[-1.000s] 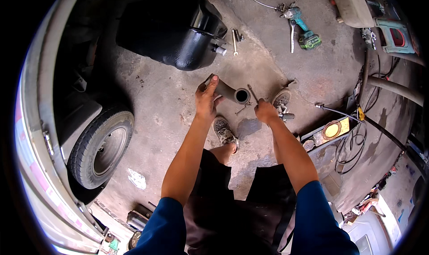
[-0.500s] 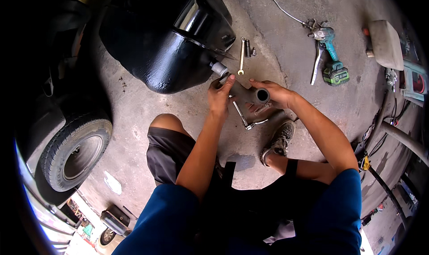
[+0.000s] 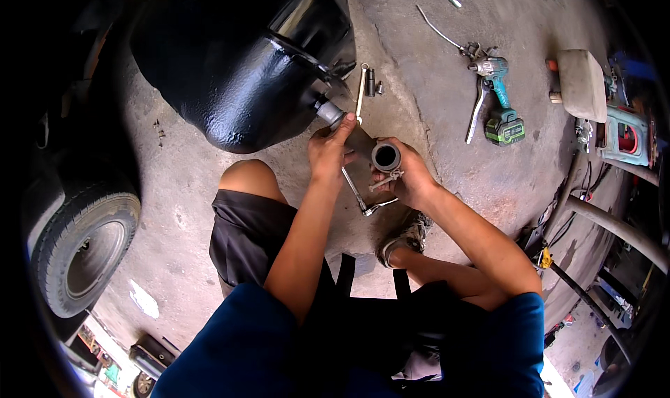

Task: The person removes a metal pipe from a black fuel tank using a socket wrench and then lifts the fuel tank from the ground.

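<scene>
I count two hands (image 3: 326, 154) (image 3: 412, 175), two blue sleeves (image 3: 227, 332) (image 3: 518, 335) and one shoe (image 3: 405, 240). Of the curved pipe (image 3: 362, 143) there is one, and of the small clamp (image 3: 386, 181) also one. The black tank (image 3: 241, 94) is one, with one grey neck (image 3: 329, 113). I see one open-ended wrench (image 3: 361, 94), two dark cylindrical pieces (image 3: 370, 83) (image 3: 380, 88), one cordless driver (image 3: 498, 91), one large wheel (image 3: 87, 255) and one pale container (image 3: 581, 85). For the silver tool (image 3: 367, 209) near the shoe, I cannot tell whether it is one piece or two.
</scene>
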Demonstrator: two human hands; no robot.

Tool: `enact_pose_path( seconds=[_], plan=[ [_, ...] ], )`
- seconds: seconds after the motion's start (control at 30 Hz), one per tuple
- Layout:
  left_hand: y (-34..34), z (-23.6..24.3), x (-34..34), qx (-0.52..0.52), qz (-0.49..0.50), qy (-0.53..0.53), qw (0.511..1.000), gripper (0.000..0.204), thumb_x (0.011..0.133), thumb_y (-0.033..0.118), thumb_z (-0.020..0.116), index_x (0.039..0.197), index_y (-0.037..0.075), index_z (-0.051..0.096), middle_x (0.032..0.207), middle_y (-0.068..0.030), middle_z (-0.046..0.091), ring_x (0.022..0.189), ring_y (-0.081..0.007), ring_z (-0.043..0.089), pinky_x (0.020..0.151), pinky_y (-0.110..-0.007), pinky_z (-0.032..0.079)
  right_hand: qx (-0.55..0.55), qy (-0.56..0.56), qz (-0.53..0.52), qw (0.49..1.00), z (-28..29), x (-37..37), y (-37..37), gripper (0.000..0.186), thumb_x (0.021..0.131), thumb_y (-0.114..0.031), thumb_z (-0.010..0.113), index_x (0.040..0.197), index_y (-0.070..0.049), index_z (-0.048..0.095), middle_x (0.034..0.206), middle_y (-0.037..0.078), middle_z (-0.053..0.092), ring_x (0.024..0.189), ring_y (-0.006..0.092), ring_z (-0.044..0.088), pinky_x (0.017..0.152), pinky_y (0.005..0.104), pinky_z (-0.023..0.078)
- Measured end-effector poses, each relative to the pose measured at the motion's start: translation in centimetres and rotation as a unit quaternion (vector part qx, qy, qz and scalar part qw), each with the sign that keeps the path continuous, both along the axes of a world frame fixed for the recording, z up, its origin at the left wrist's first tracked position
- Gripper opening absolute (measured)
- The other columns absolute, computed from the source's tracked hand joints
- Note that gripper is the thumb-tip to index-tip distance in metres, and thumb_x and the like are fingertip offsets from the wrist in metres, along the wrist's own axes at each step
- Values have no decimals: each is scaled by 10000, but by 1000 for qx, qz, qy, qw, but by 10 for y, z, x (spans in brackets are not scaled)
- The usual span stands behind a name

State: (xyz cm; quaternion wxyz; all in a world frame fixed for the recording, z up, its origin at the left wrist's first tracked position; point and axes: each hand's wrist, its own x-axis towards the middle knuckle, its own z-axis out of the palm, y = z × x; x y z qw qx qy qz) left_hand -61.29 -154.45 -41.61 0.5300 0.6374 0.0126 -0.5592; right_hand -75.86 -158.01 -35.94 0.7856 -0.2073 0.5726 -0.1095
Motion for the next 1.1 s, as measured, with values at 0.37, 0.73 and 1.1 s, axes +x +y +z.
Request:
enact_pose_path(
  seconds=[0.37, 0.73, 1.1],
  plan=[
    [8, -6, -4, 20, 22, -97, 995, 555, 784, 470, 831, 885, -42, 643, 741, -68, 653, 575, -141, 633, 479, -266, 511, 102, -16, -33, 994, 4, 10, -28, 370, 967, -486, 450, 842, -149, 539, 721, 23, 487, 540, 88, 380, 468, 231, 275],
    [10, -27, 15, -143, 28, 68, 987, 541, 814, 305, 838, 1177, -29, 616, 1041, -92, 689, 954, -173, 646, 867, -334, 511, 122, -79, -61, 988, -7, 29, -19, 235, 925, -275, 553, 947, -42, 569, 790, 114, 584, 645, 205, 564, 555, 299, 462],
    [23, 101, 74, -34, -349, -435, 829, 528, 897, 462, 685, 982, -59, 684, 894, -240, 708, 879, -376, 703, 807, -422, 552, 135, -76, 77, 985, -37, 13, -40, 229, 884, -295, 686, 999, -134, 572, 775, 100, 589, 564, 173, 513, 478, 280, 385]
  ],
)
